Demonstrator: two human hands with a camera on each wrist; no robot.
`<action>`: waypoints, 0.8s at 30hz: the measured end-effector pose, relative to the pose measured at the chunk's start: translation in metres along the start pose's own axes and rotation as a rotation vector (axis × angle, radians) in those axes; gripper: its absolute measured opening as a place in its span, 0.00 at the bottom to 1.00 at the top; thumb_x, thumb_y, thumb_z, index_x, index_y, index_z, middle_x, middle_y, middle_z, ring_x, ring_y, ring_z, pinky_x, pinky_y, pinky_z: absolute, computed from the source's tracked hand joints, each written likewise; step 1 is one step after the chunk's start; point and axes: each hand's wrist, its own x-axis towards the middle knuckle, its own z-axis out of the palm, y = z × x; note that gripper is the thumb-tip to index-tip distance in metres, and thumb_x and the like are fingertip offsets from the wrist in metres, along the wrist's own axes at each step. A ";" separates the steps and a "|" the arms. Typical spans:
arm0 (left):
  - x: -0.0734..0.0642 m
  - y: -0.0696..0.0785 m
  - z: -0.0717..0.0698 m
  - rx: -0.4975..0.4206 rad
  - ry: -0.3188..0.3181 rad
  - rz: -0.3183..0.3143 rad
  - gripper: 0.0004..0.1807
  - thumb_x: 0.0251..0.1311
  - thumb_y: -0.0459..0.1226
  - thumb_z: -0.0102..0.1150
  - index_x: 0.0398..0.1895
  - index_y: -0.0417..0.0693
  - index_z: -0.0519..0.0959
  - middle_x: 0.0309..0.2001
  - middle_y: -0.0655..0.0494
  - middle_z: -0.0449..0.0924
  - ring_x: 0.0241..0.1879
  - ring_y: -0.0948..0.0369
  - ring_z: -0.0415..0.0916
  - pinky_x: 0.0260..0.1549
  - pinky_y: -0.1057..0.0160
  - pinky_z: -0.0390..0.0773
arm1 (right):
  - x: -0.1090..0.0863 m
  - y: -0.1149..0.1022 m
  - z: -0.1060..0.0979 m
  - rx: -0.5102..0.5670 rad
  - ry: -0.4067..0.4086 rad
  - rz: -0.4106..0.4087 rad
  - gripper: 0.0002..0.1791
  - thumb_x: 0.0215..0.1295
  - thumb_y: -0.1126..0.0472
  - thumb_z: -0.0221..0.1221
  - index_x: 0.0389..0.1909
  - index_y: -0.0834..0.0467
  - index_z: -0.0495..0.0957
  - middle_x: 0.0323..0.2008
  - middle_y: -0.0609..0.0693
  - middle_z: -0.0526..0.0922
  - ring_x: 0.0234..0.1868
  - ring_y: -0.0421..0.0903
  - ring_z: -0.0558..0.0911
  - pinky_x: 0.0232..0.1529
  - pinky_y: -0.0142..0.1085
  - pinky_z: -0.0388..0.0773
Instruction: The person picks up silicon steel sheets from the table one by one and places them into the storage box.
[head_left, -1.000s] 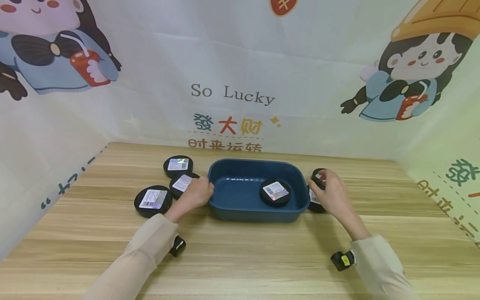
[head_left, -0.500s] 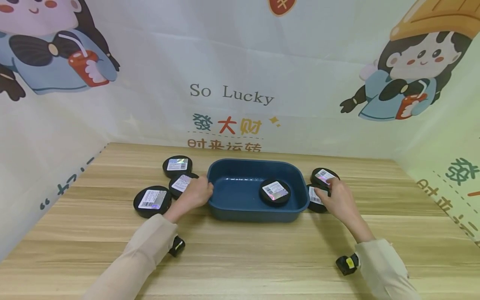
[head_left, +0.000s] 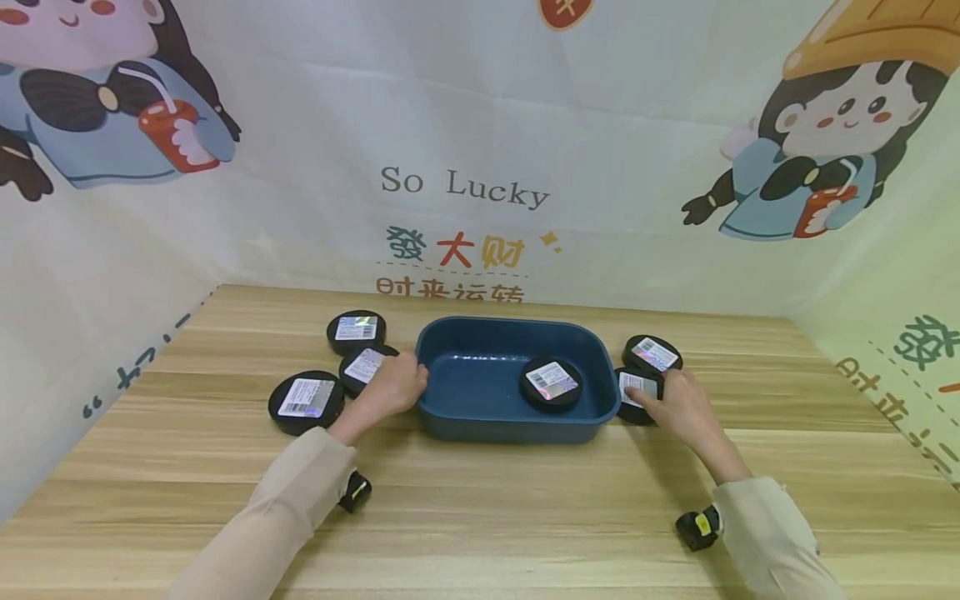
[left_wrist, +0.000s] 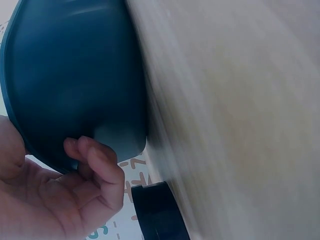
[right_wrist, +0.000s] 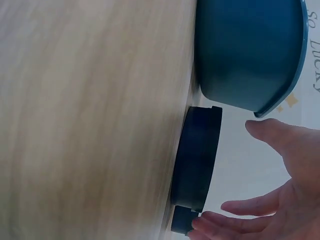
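Observation:
A blue rectangular plastic basin (head_left: 465,429) stands mid-table with one black round container (head_left: 551,406) inside, its white label facing up. My left hand (head_left: 392,387) grips the basin's left rim, thumb on the rim and fingers curled against the outer wall, as the left wrist view shows. To the right of the basin lie two black round containers, a nearer one (head_left: 636,417) and a farther one (head_left: 652,354). Just above the nearer container is my right hand (head_left: 681,410); in the right wrist view its thumb and fingers are spread apart, with nothing held.
Left of the basin lie three more labelled black round containers: a back one (head_left: 356,332), a middle one (head_left: 362,367) partly behind my left hand, and a front one (head_left: 303,403). A printed cloth (head_left: 600,167) hangs behind the wooden table (head_left: 487,525).
My right hand has drawn back slightly to the right and toward me, uncovering the farther right container. The left hand and basin have stayed put.

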 end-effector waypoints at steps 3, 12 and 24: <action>0.000 0.000 0.000 -0.002 -0.001 -0.005 0.15 0.58 0.32 0.40 0.36 0.25 0.70 0.34 0.28 0.74 0.34 0.43 0.74 0.33 0.50 0.72 | 0.000 0.001 0.001 0.003 -0.039 0.029 0.28 0.54 0.51 0.58 0.32 0.78 0.70 0.28 0.67 0.74 0.29 0.56 0.73 0.29 0.45 0.69; 0.001 0.000 0.000 -0.004 -0.002 -0.006 0.15 0.58 0.32 0.40 0.35 0.25 0.71 0.33 0.29 0.75 0.32 0.44 0.74 0.31 0.50 0.72 | 0.002 0.006 0.002 0.014 -0.159 0.078 0.32 0.48 0.47 0.62 0.35 0.76 0.70 0.30 0.67 0.76 0.31 0.54 0.74 0.31 0.44 0.71; 0.001 0.000 0.000 -0.010 -0.007 -0.005 0.15 0.58 0.32 0.40 0.37 0.25 0.71 0.33 0.31 0.75 0.31 0.46 0.74 0.31 0.51 0.72 | 0.005 0.010 0.003 -0.018 -0.177 -0.006 0.35 0.42 0.48 0.67 0.38 0.76 0.70 0.32 0.67 0.77 0.34 0.58 0.74 0.36 0.48 0.70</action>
